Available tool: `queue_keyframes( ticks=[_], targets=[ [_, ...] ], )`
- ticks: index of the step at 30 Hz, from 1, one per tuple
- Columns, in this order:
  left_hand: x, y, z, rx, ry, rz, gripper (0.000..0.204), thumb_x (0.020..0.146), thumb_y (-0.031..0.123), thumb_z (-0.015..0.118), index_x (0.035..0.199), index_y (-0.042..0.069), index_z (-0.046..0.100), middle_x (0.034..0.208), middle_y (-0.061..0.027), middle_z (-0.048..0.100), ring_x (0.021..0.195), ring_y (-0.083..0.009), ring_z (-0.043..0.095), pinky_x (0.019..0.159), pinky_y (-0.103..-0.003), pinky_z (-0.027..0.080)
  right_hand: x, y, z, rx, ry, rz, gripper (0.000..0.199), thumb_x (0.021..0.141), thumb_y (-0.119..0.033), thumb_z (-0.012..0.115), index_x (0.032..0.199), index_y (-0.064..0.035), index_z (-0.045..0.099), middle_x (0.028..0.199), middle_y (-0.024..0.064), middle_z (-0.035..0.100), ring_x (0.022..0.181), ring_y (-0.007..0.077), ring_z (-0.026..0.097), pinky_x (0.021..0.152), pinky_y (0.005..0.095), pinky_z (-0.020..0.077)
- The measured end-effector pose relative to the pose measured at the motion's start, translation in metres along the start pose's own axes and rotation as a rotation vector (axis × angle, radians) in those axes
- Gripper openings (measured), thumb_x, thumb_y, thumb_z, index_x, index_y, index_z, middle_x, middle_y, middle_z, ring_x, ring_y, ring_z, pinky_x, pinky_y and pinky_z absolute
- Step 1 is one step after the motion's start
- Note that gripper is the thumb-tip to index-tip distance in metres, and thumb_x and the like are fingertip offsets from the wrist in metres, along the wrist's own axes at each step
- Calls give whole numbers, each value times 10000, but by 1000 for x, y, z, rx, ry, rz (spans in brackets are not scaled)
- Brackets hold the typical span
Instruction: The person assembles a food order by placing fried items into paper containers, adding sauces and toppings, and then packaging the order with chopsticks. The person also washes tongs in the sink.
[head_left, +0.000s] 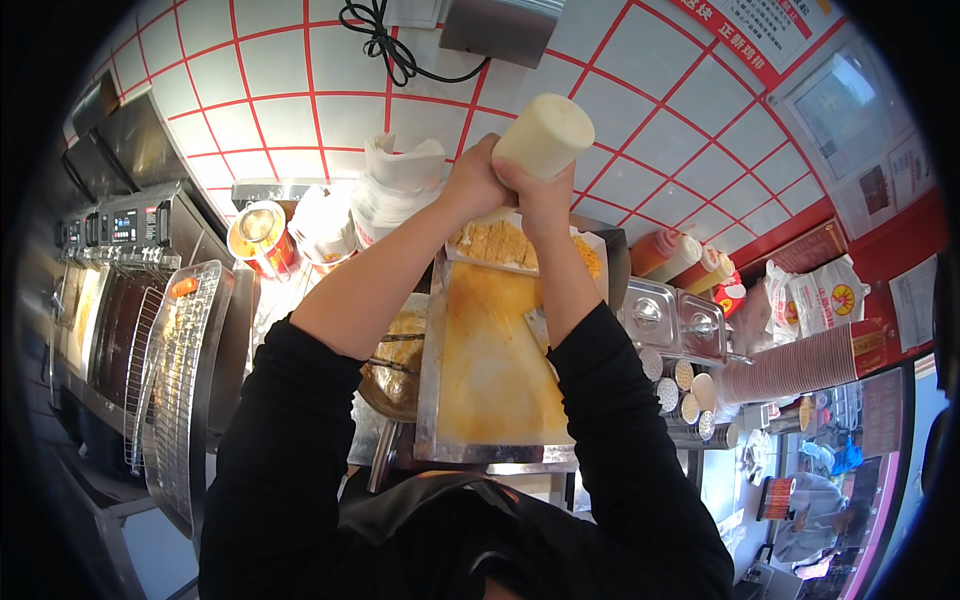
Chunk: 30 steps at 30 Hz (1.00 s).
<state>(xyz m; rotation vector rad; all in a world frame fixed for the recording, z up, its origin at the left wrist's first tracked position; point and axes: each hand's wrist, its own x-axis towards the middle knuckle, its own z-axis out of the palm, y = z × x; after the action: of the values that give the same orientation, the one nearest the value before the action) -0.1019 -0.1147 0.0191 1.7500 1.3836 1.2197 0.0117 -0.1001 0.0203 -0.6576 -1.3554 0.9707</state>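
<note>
The bottle is a plain, pale cream cylinder with a smooth side and a broad, rounded base, held in the air tipped upside down: the base points up and to the right, the narrow end slants down to the left, and its middle is covered from view. Beneath that lower end sits an open white box, partly hidden, in which golden-brown breaded food lies cut into strips set side by side.

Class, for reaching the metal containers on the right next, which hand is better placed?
Probably the right hand: it and its forearm lie nearer the metal containers than the left hand does, though both hold the cream-coloured bottle.
</note>
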Motion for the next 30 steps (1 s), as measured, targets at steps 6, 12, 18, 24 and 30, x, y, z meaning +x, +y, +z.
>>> queue_keyframes(
  ticks=[6, 12, 18, 24, 30],
  targets=[
    [0, 4, 7, 23, 5, 5, 679, 542, 165, 811, 1122, 40, 481, 1056, -126, 614, 977, -276, 596, 843, -347, 470, 0, -6, -11, -80, -44, 19, 677, 589, -84, 791, 1149, -38, 412, 1073, 95, 563, 977, 203, 569, 832, 332, 482],
    [3, -2, 14, -16, 12, -12, 717, 558, 158, 808, 1180, 47, 469, 1097, -120, 604, 999, -253, 587, 853, -334, 469, -1, -10, -14, -93, -35, 63, 708, 585, -103, 803, 1166, -39, 402, 1077, 98, 566, 988, 206, 570, 828, 331, 488],
    [7, 5, 16, -2, 26, -7, 718, 556, 167, 815, 1176, 50, 474, 1111, -116, 602, 1010, -233, 582, 862, -330, 466, 3, -12, -17, -156, 8, 41, 714, 576, -118, 811, 1160, -43, 408, 1084, 100, 567, 987, 206, 572, 825, 330, 489],
    [0, 9, 22, -11, -28, -62, 715, 554, 205, 815, 1170, 67, 480, 1120, -108, 600, 1023, -225, 577, 875, -327, 459, 3, -19, -28, -118, -61, 140, 705, 558, -129, 815, 1139, -39, 427, 1072, 101, 574, 968, 207, 582, 813, 331, 492],
    [16, 7, 28, -9, 35, 5, 716, 542, 196, 820, 1161, 69, 484, 1103, -105, 607, 1019, -228, 577, 871, -320, 460, 10, -13, -29, -212, 28, 34, 722, 555, -149, 823, 1145, -31, 425, 1096, 116, 571, 990, 211, 579, 819, 333, 491]
  ],
)
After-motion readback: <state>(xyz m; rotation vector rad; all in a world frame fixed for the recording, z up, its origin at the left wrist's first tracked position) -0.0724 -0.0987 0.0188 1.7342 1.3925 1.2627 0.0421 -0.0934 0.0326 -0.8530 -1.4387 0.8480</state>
